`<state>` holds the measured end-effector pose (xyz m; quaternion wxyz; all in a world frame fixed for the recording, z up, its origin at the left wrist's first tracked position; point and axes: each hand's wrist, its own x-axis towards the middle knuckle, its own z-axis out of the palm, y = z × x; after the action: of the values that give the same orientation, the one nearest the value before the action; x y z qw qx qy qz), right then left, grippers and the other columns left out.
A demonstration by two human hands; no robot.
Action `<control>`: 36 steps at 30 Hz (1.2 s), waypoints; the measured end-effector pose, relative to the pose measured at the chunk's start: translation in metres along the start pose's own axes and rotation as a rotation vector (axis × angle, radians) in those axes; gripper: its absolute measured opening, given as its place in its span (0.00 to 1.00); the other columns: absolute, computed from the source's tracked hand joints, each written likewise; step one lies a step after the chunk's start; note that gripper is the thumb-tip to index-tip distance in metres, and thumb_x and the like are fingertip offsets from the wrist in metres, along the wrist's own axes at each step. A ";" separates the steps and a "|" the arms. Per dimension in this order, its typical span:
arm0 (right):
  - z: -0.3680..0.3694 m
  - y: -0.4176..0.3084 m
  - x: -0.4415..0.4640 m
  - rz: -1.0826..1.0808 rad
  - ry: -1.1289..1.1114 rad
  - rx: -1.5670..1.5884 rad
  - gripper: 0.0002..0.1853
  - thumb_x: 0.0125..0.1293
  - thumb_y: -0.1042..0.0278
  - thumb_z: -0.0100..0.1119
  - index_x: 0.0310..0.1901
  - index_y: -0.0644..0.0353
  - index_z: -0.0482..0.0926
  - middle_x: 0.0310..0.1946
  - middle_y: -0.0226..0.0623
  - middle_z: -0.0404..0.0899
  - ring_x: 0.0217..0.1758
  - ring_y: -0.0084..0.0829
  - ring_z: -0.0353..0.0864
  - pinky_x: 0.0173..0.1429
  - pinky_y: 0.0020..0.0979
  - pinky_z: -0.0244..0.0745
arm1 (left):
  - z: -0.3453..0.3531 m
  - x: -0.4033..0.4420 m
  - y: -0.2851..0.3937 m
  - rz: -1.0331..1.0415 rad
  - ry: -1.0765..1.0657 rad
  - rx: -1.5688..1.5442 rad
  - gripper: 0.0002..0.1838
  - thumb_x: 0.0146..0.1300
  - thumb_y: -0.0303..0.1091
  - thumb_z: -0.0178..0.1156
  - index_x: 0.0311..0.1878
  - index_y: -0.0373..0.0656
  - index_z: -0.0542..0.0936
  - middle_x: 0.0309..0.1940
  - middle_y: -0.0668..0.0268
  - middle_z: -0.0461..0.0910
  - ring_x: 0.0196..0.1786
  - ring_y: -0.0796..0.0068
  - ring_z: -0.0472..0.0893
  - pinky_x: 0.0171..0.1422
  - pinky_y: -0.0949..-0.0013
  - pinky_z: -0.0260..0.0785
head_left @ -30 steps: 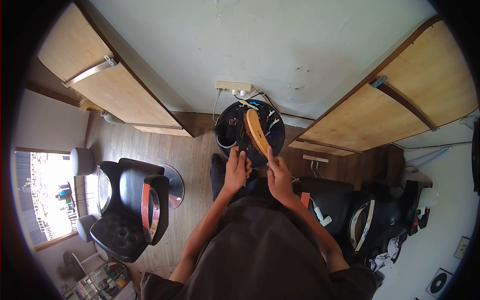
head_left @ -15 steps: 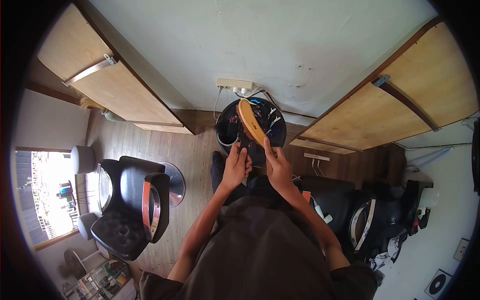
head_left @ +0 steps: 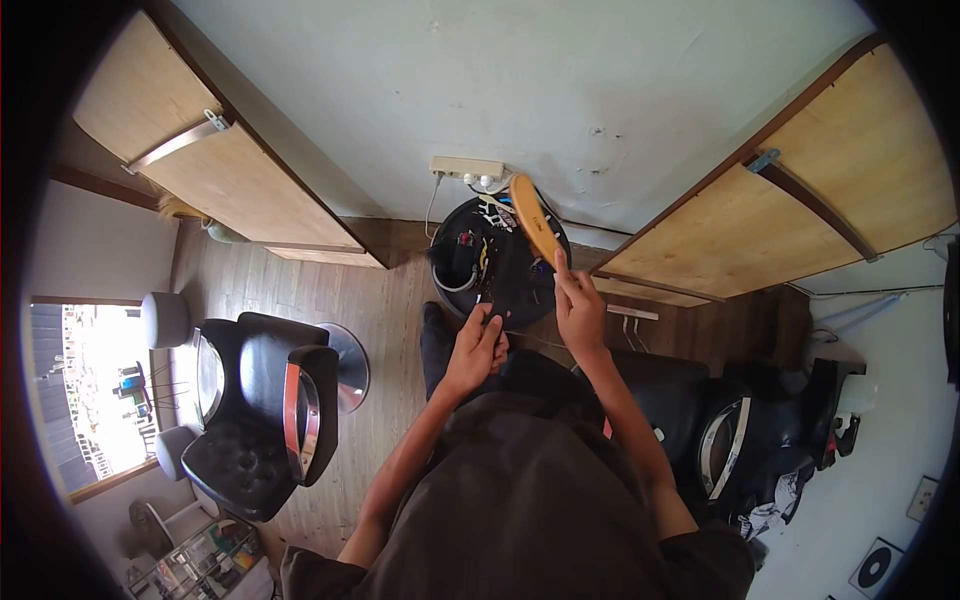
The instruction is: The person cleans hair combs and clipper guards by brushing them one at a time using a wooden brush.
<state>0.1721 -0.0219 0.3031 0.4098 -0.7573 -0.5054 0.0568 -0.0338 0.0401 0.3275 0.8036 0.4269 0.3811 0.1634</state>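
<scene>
My right hand [head_left: 578,308] grips one end of a curved wooden brush [head_left: 536,220], which slants up to the left over the right side of a round black tray [head_left: 525,312]. Its smooth yellow back faces me and carries dark lettering. Close by on the left, my left hand [head_left: 477,348] is closed round a small dark tool with a pale tip, mostly hidden by the fingers. This hand is at the tray's near edge. In the tray are a dark cup with a pale rim [head_left: 458,282], white clips [head_left: 495,214] and other small items.
Behind the tray, a power strip [head_left: 467,167] with plugs and cords is on the wall. Wooden panels [head_left: 245,175] flank both sides. A black salon chair [head_left: 262,410] stands left on the wood floor, and another dark chair [head_left: 690,425] is at right.
My right hand has moved right and slightly up, carrying the brush away from my left hand and uncovering the tray's middle. My left hand has barely shifted.
</scene>
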 end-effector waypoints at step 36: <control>-0.016 -0.007 -0.022 -0.210 -0.136 0.054 0.31 0.70 0.76 0.68 0.74 0.43 0.79 0.37 0.36 0.81 0.32 0.36 0.85 0.36 0.38 0.81 | -0.003 0.004 0.013 0.068 0.077 -0.058 0.08 0.87 0.40 0.49 0.57 0.47 0.71 0.21 0.74 0.65 0.18 0.85 0.61 0.20 0.77 0.49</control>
<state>0.1646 -0.0480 0.3113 0.3985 -0.6834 -0.6067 0.0785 -0.0325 0.0517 0.3355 0.7945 0.4095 0.3921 0.2177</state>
